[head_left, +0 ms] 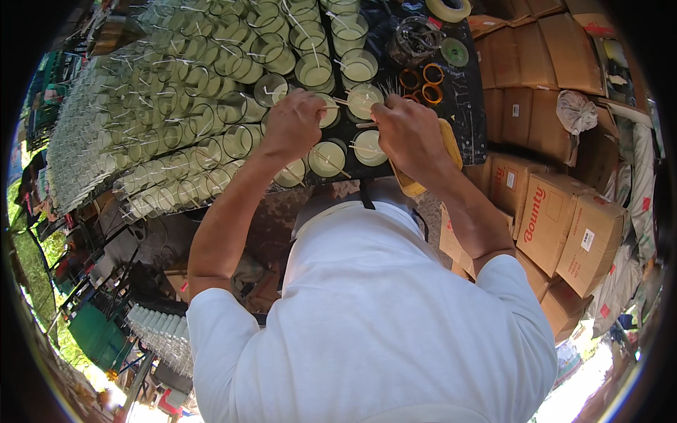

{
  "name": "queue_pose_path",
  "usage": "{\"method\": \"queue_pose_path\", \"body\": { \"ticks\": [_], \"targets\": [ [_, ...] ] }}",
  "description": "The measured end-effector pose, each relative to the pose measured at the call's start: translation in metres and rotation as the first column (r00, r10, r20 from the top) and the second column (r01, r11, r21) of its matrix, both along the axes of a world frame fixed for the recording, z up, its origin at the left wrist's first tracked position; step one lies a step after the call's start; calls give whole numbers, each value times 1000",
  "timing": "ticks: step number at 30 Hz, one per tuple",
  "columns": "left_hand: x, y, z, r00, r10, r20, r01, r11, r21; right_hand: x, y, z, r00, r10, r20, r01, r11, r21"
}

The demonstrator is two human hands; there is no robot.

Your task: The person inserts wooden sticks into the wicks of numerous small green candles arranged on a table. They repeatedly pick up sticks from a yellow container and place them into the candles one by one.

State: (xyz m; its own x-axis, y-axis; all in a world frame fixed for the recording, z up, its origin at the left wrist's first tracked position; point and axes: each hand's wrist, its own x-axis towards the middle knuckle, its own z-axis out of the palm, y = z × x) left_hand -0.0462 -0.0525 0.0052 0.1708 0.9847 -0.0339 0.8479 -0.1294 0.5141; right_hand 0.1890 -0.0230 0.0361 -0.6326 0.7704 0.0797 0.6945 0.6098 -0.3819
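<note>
My left hand point(295, 124) and my right hand point(407, 134) are both raised over a black table point(465, 106) packed with clear glass jars of pale wax. Between them stands one jar point(363, 99) with a thin wooden stick point(341, 101) laid across its rim. The left hand's fingers pinch at that stick's end, over a neighbouring jar point(328, 111). Fingers of the right hand are closed at the jar's right rim; what they grip is hidden. Two more filled jars point(328, 158) point(369, 146) with sticks across them sit just below my hands.
Rows of many more jars point(190, 106) fill the table's left and far side. Orange rings point(423, 83), tape rolls point(454, 51) and a dark container point(415, 39) lie at the far right. A yellow tray point(412, 186) sits under my right wrist. Stacked cardboard boxes point(557, 211) stand on the right.
</note>
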Motion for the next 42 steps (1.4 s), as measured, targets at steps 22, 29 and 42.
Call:
{"method": "queue_pose_path", "body": {
  "ticks": [22,29,42],
  "targets": [
    [-24,9,-4,996,-10,-84,13,999,34,-31,-13,-31,1000,24,-6,-24,999,-28],
    [-23,9,-5,997,-24,-78,26,999,32,-39,-10,-36,998,43,38,-43,999,-14],
    [-11,6,-4,993,-93,-77,89,995,-48,-47,-15,-49,983,178,36,-180,980,84]
  ]
}}
